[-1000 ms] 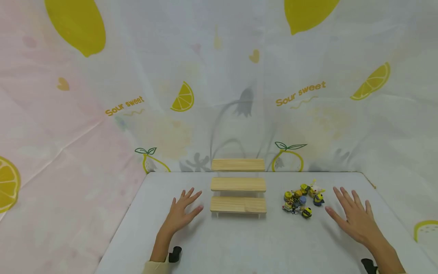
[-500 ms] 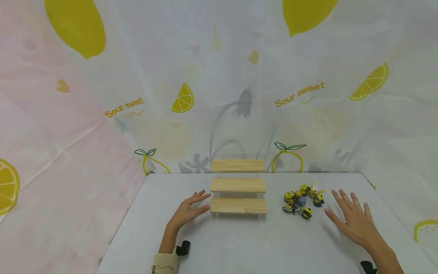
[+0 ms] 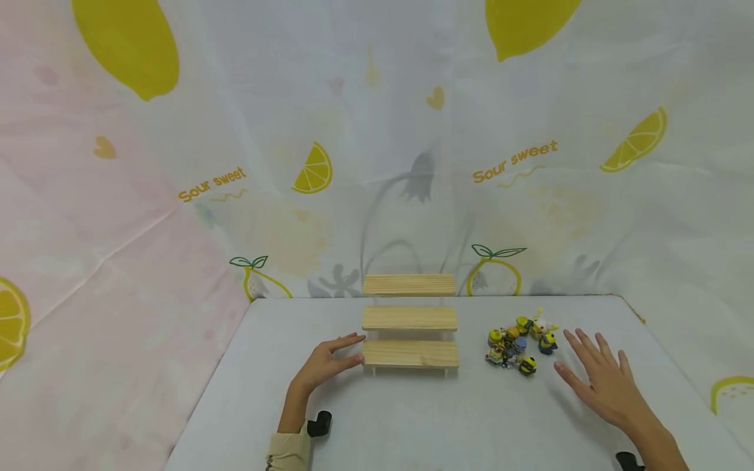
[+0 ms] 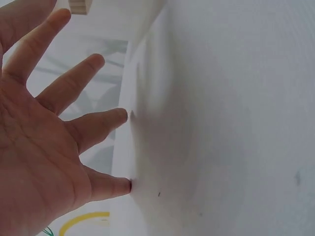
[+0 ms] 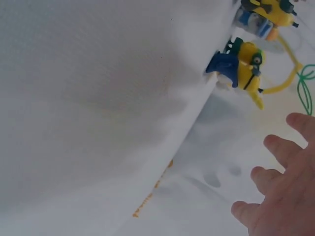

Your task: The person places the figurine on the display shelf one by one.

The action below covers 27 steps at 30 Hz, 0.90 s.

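A three-tier wooden display stand [image 3: 410,353] rises near the back middle of the white table. My left hand [image 3: 323,365] is at its left end, the fingertips and thumb beside the lowest tiers; whether they touch the wood I cannot tell. In the left wrist view that hand [image 4: 44,147] has its fingers spread, and a corner of a wooden board [image 4: 79,6] shows at the top. Right of the stand lies a cluster of small yellow-and-blue minion figurines [image 3: 528,365]. My right hand [image 3: 609,389] hovers right of them with spread fingers, holding nothing. One figurine [image 5: 229,69] shows in the right wrist view.
A white cloth covers the table [image 3: 412,425]. Behind it hangs a pale curtain [image 3: 400,111] printed with lemons, reaching round both sides. Each wrist carries a black camera mount [image 3: 320,424].
My left hand has moved right, from apart on the table's left side to the stand's left end. The right hand has shifted slightly left. Stand and figurines stay put.
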Available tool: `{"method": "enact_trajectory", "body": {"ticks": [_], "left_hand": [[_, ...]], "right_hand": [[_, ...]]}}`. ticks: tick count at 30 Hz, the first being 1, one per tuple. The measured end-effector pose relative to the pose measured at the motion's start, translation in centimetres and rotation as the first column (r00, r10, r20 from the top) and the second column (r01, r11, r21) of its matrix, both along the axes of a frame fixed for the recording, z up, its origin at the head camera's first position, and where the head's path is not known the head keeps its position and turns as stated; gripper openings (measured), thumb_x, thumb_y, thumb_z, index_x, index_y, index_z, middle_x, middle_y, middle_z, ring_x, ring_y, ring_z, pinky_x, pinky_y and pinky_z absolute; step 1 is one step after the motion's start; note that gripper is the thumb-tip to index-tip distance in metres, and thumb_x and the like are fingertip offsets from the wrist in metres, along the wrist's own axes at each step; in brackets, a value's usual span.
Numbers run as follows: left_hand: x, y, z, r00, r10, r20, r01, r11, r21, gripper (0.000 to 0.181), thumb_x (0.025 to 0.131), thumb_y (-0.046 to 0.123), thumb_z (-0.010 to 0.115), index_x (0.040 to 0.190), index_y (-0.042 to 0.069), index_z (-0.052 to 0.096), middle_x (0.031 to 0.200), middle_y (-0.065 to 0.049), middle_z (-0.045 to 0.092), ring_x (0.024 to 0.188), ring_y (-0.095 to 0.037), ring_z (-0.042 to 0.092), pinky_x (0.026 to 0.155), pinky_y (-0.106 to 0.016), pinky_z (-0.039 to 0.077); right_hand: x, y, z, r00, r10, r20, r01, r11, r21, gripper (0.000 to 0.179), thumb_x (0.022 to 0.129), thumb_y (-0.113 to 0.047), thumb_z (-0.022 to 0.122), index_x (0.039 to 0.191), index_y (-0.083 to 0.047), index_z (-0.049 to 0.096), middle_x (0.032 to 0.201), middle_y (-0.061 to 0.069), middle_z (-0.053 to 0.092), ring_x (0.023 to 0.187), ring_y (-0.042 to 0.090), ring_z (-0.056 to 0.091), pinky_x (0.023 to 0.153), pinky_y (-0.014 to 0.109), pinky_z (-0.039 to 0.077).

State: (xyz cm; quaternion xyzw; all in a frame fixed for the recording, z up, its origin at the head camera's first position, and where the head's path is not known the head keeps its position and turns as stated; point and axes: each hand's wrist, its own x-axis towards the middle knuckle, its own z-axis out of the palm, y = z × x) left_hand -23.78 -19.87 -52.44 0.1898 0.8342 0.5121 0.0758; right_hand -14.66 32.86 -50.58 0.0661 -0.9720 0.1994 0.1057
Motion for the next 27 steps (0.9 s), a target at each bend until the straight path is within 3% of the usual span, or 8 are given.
{"method": "enact_trajectory", "body": {"ticks": [10,18,27], "left_hand": [[0.0,0.2,-0.2,1.0,0.006,0.012,-0.006,1.0,-0.018,0.053,0.086,0.033,0.078,0.133,0.013,0.065,0.141,-0.009,0.055,0.139,-0.035,0.038,0.112,-0.059,0.026],[0.2,0.0,-0.3,0.999,0.019,0.037,-0.018,1.0,-0.022,0.052,0.086,0.032,0.078,0.133,0.016,0.065,0.144,-0.014,0.051,0.14,-0.037,0.036,0.112,-0.062,0.024],[-0.1,0.3,0.0,1.0,0.017,0.027,-0.016,0.999,-0.033,0.052,0.086,0.033,0.078,0.133,0.017,0.065,0.14,-0.008,0.056,0.14,-0.039,0.034,0.114,-0.058,0.022]], "right_hand": [[0.1,-0.1,0.0,1.0,-0.011,0.012,0.011,1.0,-0.009,0.075,0.1,-0.043,0.054,0.157,-0.008,0.022,0.152,0.033,0.027,0.14,0.057,0.01,0.102,0.079,0.002],[0.0,-0.5,0.1,1.0,-0.012,-0.004,0.012,1.0,-0.007,0.071,0.099,-0.042,0.057,0.154,-0.005,0.029,0.146,0.034,0.036,0.134,0.056,0.025,0.098,0.078,0.016],[-0.2,-1.3,1.1,0.995,-0.077,0.065,0.074,0.996,0.038,0.076,0.094,-0.054,0.059,0.148,-0.003,0.042,0.136,0.032,0.049,0.12,0.051,0.044,0.083,0.073,0.034]]}}
